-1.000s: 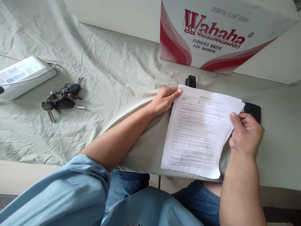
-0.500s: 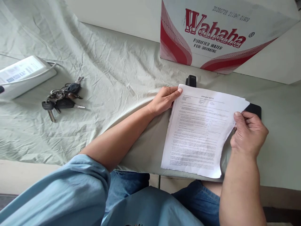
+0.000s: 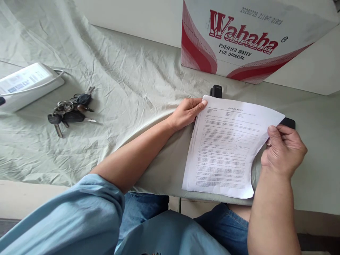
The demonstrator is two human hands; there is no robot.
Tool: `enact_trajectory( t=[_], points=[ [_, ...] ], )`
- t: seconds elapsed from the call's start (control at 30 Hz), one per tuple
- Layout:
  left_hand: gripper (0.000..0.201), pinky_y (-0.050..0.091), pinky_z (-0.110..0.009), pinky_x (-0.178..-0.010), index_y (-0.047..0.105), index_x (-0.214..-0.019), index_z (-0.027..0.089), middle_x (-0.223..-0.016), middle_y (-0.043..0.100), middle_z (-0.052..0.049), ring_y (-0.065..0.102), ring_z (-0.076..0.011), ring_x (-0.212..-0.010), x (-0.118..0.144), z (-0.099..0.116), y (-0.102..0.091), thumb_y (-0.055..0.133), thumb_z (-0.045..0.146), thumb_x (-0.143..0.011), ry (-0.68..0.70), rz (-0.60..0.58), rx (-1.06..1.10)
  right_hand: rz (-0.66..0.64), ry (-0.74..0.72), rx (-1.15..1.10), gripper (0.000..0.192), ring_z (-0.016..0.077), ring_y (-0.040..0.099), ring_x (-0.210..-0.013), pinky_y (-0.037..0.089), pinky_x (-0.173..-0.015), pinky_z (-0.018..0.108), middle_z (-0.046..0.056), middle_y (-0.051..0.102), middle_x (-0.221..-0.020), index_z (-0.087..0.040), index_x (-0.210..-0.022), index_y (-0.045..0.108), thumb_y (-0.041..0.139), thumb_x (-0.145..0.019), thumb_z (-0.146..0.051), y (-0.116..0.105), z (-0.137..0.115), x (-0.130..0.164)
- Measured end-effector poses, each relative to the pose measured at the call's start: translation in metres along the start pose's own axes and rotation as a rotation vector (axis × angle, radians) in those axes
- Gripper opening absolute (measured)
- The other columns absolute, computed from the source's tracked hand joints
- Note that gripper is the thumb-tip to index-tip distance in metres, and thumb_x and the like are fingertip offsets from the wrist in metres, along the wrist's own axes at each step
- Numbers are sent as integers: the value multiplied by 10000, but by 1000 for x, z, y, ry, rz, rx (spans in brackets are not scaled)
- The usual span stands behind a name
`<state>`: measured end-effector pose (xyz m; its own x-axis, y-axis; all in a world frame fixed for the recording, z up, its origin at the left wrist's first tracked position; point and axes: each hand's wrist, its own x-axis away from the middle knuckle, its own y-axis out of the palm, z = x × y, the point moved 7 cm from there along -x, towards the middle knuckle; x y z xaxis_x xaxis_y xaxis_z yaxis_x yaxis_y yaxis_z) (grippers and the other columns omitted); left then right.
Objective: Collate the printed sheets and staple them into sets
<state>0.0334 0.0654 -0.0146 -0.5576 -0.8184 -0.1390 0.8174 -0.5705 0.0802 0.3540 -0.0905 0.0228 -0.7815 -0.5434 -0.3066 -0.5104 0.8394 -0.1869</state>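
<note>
A stack of printed white sheets point(image 3: 225, 148) lies on the cloth-covered table at its near edge. My left hand point(image 3: 186, 112) pinches the stack's upper left corner. My right hand point(image 3: 284, 150) grips the right edge of the sheets, thumb on top, and lifts that side a little off the table. A black stapler point(image 3: 216, 91) peeks out behind the top edge of the paper. A flat black object point(image 3: 288, 122) shows just past my right fingers.
A white and red Wahaha water carton point(image 3: 247, 39) stands at the back right. A bunch of keys point(image 3: 69, 111) lies on the wrinkled green cloth point(image 3: 127, 78) at the left. A white device with a cable point(image 3: 25, 85) sits at the far left edge.
My right hand has slid to the right along the paper's edge, spreading and flattening the sheets so that they cover more of the black object. My left hand has stayed in place.
</note>
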Motion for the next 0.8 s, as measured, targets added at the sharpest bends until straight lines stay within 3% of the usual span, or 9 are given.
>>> enact_trajectory(
  t=[0.2,0.37,0.5,0.67,0.8],
  points=[
    [812,336,-324,-531,640,-820,241,-688,529,13,450,-131,-612,-1,-2,-1,755,1010,-1053,12,7,-25,-12,38,-53,471,176,612,-741,484,-771,393,-29,753,-777,-244,-871,850,1105,-609,-541,1,4,2],
    [800,335,-344,-550,623,-802,244,-700,513,7,441,-142,-641,-1,1,-2,776,987,-1055,37,14,-47,-39,26,17,505,197,618,-765,507,-774,414,-28,734,-795,-258,-900,841,1072,-652,-633,4,3,3],
    [780,359,-347,-569,626,-809,242,-708,507,11,462,-143,-656,-1,3,-2,793,959,-1068,43,16,-39,-73,33,38,551,190,637,-799,596,-826,432,-16,737,-875,-244,-974,840,1045,-692,-671,3,6,3],
    [741,394,-323,-545,742,-914,221,-721,592,14,509,-124,-605,-2,-5,-4,845,942,-1047,22,40,62,-306,128,75,776,269,802,-1213,675,-1141,518,76,877,-1249,-266,-1338,810,1090,-749,-685,7,19,6],
    [711,614,-318,-705,806,-1023,216,-787,745,-27,775,-193,-761,-3,-15,-4,875,924,-1038,-20,115,229,-584,291,87,837,356,874,-1125,750,-1016,582,53,882,-1048,-301,-1326,826,1136,-701,-762,11,24,15]
  ],
)
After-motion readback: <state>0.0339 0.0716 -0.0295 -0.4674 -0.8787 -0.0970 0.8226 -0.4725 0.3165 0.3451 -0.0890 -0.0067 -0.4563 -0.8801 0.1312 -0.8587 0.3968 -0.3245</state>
